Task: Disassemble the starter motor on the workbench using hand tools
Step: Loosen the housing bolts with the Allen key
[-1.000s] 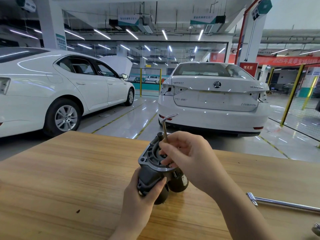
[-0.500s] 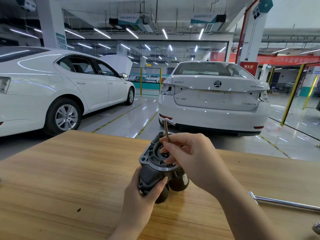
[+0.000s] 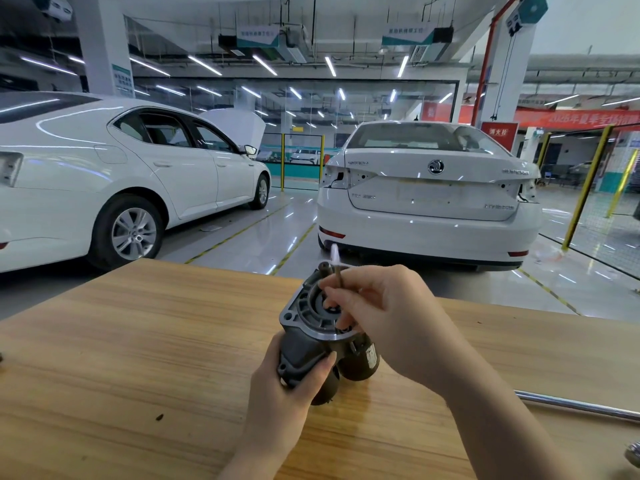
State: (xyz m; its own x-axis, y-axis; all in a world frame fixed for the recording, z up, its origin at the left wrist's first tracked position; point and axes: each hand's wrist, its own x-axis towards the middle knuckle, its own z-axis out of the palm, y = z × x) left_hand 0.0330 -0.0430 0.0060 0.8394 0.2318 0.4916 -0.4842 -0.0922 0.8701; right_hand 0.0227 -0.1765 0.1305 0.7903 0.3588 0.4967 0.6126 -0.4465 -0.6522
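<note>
The starter motor (image 3: 304, 344) is held on end on the workbench (image 3: 138, 341), flanged face up. Its dark body is gripped by the left hand (image 3: 277, 400); a hex key (image 3: 337, 275) set into the face is pinched by the right hand (image 3: 391, 320). Heavy, rigid metal is expected, best grasped round the body.

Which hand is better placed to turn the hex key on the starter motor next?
Right. The right hand pinches the hex key in its fingers, tip down in the starter motor end face. The left hand grips the motor body, likely best left steadying it.
</note>
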